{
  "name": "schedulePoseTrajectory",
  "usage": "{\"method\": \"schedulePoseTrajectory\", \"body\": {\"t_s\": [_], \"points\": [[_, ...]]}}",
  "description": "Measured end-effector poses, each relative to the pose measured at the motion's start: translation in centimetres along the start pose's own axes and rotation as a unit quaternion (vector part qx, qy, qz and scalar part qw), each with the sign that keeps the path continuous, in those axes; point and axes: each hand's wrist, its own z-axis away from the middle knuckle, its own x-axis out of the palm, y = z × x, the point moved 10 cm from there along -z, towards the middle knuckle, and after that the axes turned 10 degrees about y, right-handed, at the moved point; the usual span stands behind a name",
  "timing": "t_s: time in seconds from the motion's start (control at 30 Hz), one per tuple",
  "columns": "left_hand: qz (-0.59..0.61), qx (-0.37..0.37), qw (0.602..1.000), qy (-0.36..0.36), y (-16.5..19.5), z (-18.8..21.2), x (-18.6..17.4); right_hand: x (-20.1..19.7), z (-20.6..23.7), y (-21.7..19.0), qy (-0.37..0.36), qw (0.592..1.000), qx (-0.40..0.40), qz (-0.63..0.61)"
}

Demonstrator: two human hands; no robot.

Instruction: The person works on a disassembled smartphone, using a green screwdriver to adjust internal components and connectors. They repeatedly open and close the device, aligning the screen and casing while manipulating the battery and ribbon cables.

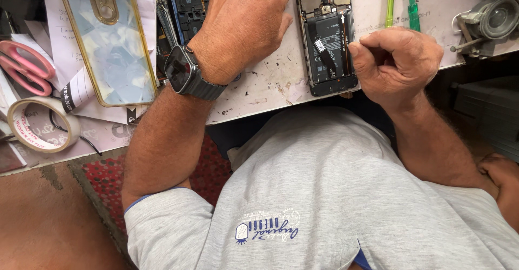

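Head view: opened phone (330,37), back cover off and circuit boards and battery exposed, lies on the counter (270,83) between both hands – left hand (246,24) rests flat, fingers spread, just left of it, holding nothing. Right hand (394,61) curled into a loose fist touching the phone's right edge; whether it pinches anything, cannot tell – clear gold-rimmed phone case (105,43), tape roll (40,124) and pink scissors (24,67) lie further left

Cluttered left; bare worktop (270,86) between hands
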Motion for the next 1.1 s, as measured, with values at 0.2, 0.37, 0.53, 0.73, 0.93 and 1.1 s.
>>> {"method": "schedulePoseTrajectory", "body": {"t_s": [0.2, 0.37, 0.53, 0.73, 0.93, 1.1], "points": [[0.014, -0.010, 1.000, -0.011, -0.1, -0.1, -0.1, -0.1, 0.2, 0.3, 0.013, 1.000, -0.009, -0.007], [0.019, -0.003, 1.000, 0.000, 0.3, -0.3, -0.9, -0.7, 0.4, 0.5, 0.039, 0.999, -0.004, -0.001], [0.035, -0.022, 0.999, -0.026, 0.1, -0.4, -1.5, -2.2, 0.5, -0.4, 0.002, 0.995, -0.010, 0.095], [0.030, -0.033, 0.998, -0.040, 0.2, -0.5, -1.3, -0.4, 1.2, -2.6, -0.099, 0.987, 0.004, 0.125], [0.032, -0.022, 0.999, -0.026, 0.3, -0.4, -1.6, 2.1, 2.3, -5.0, -0.204, 0.946, 0.013, 0.250], [0.023, -0.023, 0.999, -0.027, 0.2, -0.3, -1.2, 2.7, 2.2, -4.6, -0.219, 0.938, 0.039, 0.264]]}}
